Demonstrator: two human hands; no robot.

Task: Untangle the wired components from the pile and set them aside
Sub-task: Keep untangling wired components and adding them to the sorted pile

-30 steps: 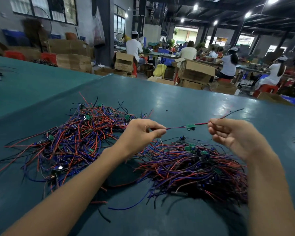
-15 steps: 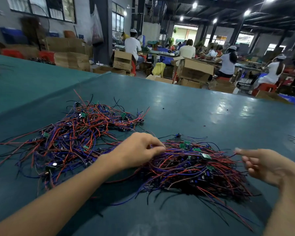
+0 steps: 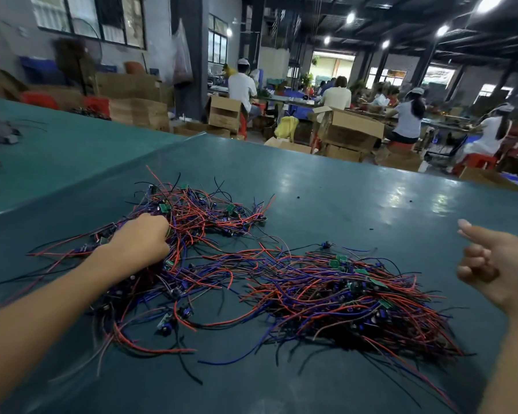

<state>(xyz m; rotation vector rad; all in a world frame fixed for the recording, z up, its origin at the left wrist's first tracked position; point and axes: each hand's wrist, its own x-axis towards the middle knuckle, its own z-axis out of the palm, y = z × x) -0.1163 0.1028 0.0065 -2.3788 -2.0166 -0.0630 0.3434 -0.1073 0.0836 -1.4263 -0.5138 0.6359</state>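
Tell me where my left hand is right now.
Head view, left of centre: your left hand sits on the left wire pile, fingers curled into it.

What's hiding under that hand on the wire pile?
Under the left hand lies the left wire pile: red, blue and black wires with small green boards. Whether its fingers grip any is covered by the hand.

A person's left hand (image 3: 144, 240) grips into a tangle of red, blue and black wires (image 3: 198, 216) on a teal bench (image 3: 326, 201). The right hand (image 3: 497, 264) hangs apart, one finger out and the rest loosely curled, holding nothing. A second wire heap (image 3: 341, 294), dotted with small green boards (image 3: 361, 271), lies between the hands, with seated workers (image 3: 243, 88) and cardboard boxes (image 3: 350, 130) behind.
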